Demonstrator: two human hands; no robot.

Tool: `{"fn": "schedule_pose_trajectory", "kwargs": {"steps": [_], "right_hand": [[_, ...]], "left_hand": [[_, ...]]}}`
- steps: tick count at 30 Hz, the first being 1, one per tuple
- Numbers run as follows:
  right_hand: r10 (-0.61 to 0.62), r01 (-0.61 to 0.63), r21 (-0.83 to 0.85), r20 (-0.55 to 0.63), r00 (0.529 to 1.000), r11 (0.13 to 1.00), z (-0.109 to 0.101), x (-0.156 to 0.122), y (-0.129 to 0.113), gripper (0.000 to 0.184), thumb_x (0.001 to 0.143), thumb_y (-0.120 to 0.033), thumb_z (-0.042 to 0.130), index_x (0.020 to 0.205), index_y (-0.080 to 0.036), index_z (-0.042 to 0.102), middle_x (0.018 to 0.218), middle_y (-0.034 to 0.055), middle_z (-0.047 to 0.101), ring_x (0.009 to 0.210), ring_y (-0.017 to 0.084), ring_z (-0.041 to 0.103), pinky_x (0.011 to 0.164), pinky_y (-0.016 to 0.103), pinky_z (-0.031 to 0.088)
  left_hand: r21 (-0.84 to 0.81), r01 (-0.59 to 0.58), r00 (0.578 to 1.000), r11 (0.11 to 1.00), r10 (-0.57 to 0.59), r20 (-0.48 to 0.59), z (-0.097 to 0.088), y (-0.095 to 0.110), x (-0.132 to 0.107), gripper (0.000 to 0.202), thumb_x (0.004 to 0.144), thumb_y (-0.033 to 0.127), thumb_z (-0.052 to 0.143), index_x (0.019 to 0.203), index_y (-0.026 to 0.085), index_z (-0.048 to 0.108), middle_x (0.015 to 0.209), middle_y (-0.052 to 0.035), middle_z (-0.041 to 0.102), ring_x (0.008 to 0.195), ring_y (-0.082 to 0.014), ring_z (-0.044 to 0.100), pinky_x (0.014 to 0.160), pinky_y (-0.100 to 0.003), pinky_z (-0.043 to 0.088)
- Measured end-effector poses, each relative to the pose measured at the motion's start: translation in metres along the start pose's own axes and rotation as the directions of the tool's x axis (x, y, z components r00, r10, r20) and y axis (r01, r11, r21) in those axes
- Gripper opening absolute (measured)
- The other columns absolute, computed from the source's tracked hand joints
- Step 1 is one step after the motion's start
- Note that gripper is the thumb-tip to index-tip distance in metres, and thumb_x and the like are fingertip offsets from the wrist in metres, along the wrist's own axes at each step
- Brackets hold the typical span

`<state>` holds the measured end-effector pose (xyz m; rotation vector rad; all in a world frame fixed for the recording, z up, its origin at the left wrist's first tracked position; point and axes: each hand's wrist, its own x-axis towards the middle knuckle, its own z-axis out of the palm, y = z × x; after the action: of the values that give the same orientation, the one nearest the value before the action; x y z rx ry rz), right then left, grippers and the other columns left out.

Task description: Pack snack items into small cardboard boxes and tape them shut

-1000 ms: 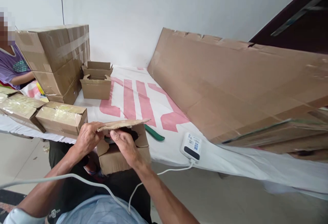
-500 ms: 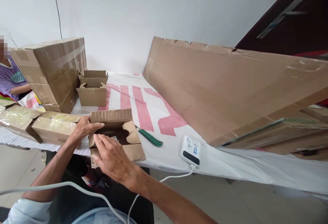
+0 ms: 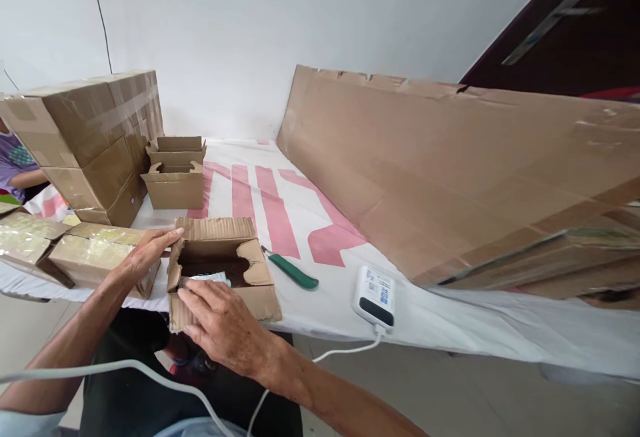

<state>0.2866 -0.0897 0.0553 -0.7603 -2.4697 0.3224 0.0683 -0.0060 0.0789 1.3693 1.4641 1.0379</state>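
Note:
An open cardboard box (image 3: 253,300) sits at the table's front edge with its flaps folded outward. Inside it lies a pale printed item (image 3: 214,278), partly covered by my fingers; its kind is unclear. My left hand (image 3: 150,253) grips the box's back left corner, thumb at the top edge and the other fingers mostly hidden. Over the front left edge my right hand (image 3: 225,323) is closed, fingertips at the rim and thumb outside, against the front flap. A green-handled utility knife (image 3: 294,271) lies just right of the box, its blade toward it.
Taped boxes (image 3: 95,250) line the front left edge. Behind stand stacked large cartons (image 3: 95,150) and two small open boxes (image 3: 175,190). A big cardboard sheet (image 3: 450,177) leans at right. A white device (image 3: 375,297) with a cable lies near the edge. Another person's arm shows far left.
My left hand has drawn back left, its thumb no longer reaching over the opening. More of the box's inside and the pale item shows. The view has shifted slightly.

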Motion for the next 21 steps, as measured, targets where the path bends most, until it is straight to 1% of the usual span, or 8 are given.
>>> {"fn": "schedule_pose_trajectory", "kwargs": {"steps": [2, 4, 6, 8, 10, 13, 17, 21], "right_hand": [[0.012, -0.012, 0.002, 0.002, 1.0, 1.0, -0.005, -0.003, 0.005, 0.042, 0.092, -0.021, 0.074, 0.131, -0.011, 0.066, 0.132, 0.0171, 0.07, 0.12, 0.031, 0.066, 0.106, 0.047, 0.056], [0.014, -0.014, -0.002, -0.008, 1.0, 1.0, -0.008, -0.004, 0.008, 0.037, 0.091, -0.019, 0.075, 0.127, -0.012, 0.068, 0.129, 0.0161, 0.072, 0.118, 0.031, 0.067, 0.105, 0.047, 0.057], [0.013, -0.013, 0.0, -0.029, 1.0, 1.0, -0.01, -0.005, 0.01, 0.034, 0.091, -0.018, 0.075, 0.124, -0.014, 0.069, 0.129, 0.0159, 0.072, 0.117, 0.03, 0.068, 0.105, 0.047, 0.057], [0.014, -0.014, 0.008, -0.048, 0.999, 1.0, -0.011, -0.005, 0.013, 0.032, 0.091, -0.015, 0.074, 0.122, -0.017, 0.069, 0.129, 0.0153, 0.072, 0.117, 0.03, 0.069, 0.103, 0.048, 0.058], [0.023, -0.022, 0.009, -0.073, 0.997, 1.0, -0.013, -0.006, 0.016, 0.031, 0.09, -0.014, 0.073, 0.121, -0.019, 0.07, 0.127, 0.0145, 0.073, 0.115, 0.03, 0.07, 0.101, 0.049, 0.059], [0.027, -0.028, -0.004, -0.114, 0.993, 1.0, -0.018, -0.008, 0.021, 0.032, 0.09, -0.011, 0.069, 0.121, -0.018, 0.071, 0.125, 0.0149, 0.074, 0.113, 0.031, 0.071, 0.1, 0.051, 0.061], [0.007, -0.011, -0.019, -0.17, 0.985, 1.0, -0.024, -0.009, 0.029, 0.037, 0.091, -0.01, 0.064, 0.126, -0.019, 0.072, 0.125, 0.0148, 0.075, 0.114, 0.03, 0.072, 0.1, 0.052, 0.062], [-0.007, -0.001, -0.042, -0.204, 0.979, 0.999, -0.03, -0.008, 0.033, 0.038, 0.093, -0.011, 0.06, 0.129, -0.018, 0.071, 0.126, 0.0154, 0.075, 0.116, 0.031, 0.073, 0.099, 0.051, 0.063]], "left_hand": [[-0.1, 0.043, 0.998, 0.994, -0.039, 0.038, 0.001, 0.003, 0.003, 0.063, 0.074, 0.072, 0.077, 0.097, 0.013, 0.08, 0.104, -0.0161, 0.081, 0.109, -0.0341, 0.073, 0.092, -0.041, 0.057], [-0.183, 0.008, 0.997, 0.983, -0.022, -0.074, -0.001, 0.006, 0.006, 0.068, 0.07, 0.074, 0.078, 0.096, 0.012, 0.078, 0.104, -0.0175, 0.081, 0.106, -0.0334, 0.075, 0.091, -0.041, 0.058], [-0.215, -0.063, 0.976, 0.975, 0.015, -0.217, -0.008, 0.012, 0.006, 0.066, 0.071, 0.074, 0.077, 0.093, 0.012, 0.076, 0.102, -0.0175, 0.081, 0.098, -0.0309, 0.077, 0.085, -0.039, 0.06], [-0.213, -0.137, 0.953, 0.967, 0.07, -0.296, -0.021, 0.021, 0.002, 0.063, 0.077, 0.075, 0.072, 0.086, 0.012, 0.075, 0.094, -0.016, 0.081, 0.085, -0.0275, 0.077, 0.074, -0.036, 0.061], [-0.216, -0.201, 0.936, 0.956, 0.122, -0.329, -0.039, 0.032, -0.005, 0.06, 0.084, 0.072, 0.066, 0.078, 0.013, 0.073, 0.083, -0.0134, 0.08, 0.071, -0.0236, 0.075, 0.064, -0.033, 0.06], [-0.236, -0.29, 0.906, 0.928, 0.186, -0.38, -0.067, 0.052, -0.019, 0.045, 0.087, 0.058, 0.069, 0.072, 0.015, 0.068, 0.071, -0.0076, 0.076, 0.059, -0.0179, 0.071, 0.057, -0.028, 0.059], [-0.191, -0.478, 0.822, 0.857, 0.36, -0.441, -0.101, 0.075, -0.04, 0.023, 0.078, 0.035, 0.083, 0.082, 0.018, 0.067, 0.069, 0.0001, 0.073, 0.052, -0.0117, 0.065, 0.051, -0.022, 0.054], [-0.085, -0.612, 0.712, 0.786, 0.501, -0.491, -0.126, 0.088, -0.061, 0.033, 0.075, 0.027, 0.087, 0.104, 0.02, 0.073, 0.066, 0.0036, 0.067, 0.052, -0.0103, 0.06, 0.048, -0.021, 0.048]]}}
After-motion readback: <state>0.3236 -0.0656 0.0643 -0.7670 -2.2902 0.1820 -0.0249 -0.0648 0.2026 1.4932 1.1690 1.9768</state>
